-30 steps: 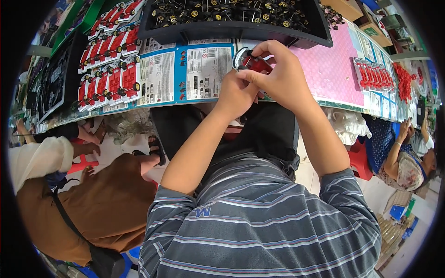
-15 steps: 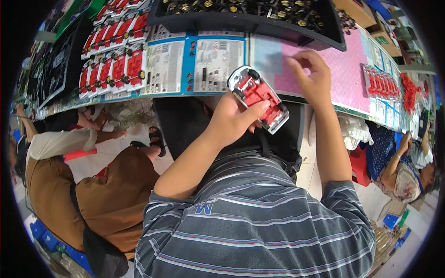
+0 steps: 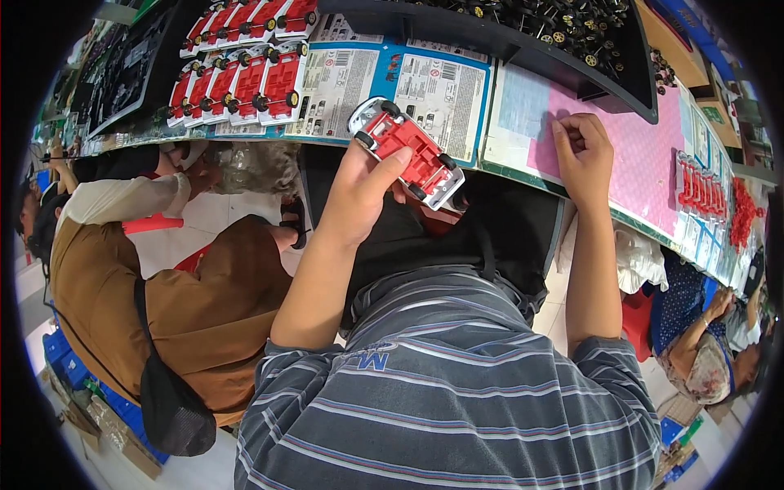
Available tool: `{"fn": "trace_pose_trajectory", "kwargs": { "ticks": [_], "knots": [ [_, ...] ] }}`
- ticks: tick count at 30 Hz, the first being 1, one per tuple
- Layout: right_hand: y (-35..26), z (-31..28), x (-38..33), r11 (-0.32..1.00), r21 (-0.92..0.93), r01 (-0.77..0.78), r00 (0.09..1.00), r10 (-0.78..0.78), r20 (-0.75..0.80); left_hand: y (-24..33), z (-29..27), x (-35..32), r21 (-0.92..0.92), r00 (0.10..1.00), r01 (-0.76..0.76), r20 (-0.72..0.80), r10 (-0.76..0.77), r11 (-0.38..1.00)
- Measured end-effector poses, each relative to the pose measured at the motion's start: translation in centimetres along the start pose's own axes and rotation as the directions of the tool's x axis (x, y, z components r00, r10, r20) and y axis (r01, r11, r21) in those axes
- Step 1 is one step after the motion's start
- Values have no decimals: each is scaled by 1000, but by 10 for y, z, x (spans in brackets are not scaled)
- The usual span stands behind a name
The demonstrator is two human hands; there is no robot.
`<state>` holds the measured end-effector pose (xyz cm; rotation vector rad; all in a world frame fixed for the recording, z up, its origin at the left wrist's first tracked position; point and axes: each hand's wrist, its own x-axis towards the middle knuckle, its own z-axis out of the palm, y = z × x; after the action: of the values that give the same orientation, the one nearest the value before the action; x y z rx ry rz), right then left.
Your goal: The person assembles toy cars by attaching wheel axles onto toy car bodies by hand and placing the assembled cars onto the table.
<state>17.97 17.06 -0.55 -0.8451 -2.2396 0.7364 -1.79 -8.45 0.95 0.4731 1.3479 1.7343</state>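
The left hand grips an upturned toy car lying lengthwise from ten-thirty to four-thirty, the right hand half-open at three o'clock from it.

Fisheye view from the wearer's head – the left of two side-by-side cameras – facing down past the shirt, close below, to the left hand, right hand and the table beyond; straight edges curve toward a black round rim.
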Motion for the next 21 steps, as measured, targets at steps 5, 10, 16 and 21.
{"fn": "trace_pose_trajectory", "kwargs": {
  "ticks": [5, 10, 16, 21],
  "knots": [
    [-2, -1, 0, 1000, -6, 7, 1000, -7, -7, 4, -6, 6, -11, 1000, -26, -12, 26, 1000],
    [-1, -2, -1, 999, 48, -15, 1000, 14, 15, 13, -33, 25, 206, 982, -137, -99, 160, 969],
    [-46, 25, -24, 907, 408, -102, 984, 33, 174, 24, -41, 44, 332, 977, -95, -152, 153, 939],
    [-114, 71, -18, 921, 378, 98, 938, -212, 274, 27, -29, 49, 608, 921, -69, -266, 285, 791]
  ]
}}
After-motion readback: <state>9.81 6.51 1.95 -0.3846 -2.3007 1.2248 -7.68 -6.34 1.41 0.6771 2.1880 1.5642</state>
